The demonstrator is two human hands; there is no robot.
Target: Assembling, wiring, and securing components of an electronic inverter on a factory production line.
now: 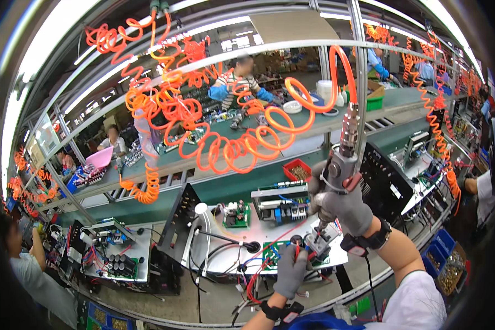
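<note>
The right hand [341, 206], in a grey glove, gripped a pneumatic screwdriver [338, 170] upright, its fingers wrapped tightly around the tool's body, the bit pointing down at a small grey part [317, 240] near the right edge of the white tray [225, 264] on the bench [214, 302]. An orange coiled hose [291, 118] ran up from the top of the screwdriver to the overhead rail. The left hand [291, 269], also gloved, lay on a green circuit board [272, 254] just left of the grey part, its fingers held together and pressing down on red wires [258, 275]; whether it pinched one I could not tell. Black cables [217, 239] crossed the tray toward its left edge. A black metal case [385, 187] stood just beyond the screwdriver, at the right end of the bench. A red bin [297, 170] sat on the conveyor behind.
</note>
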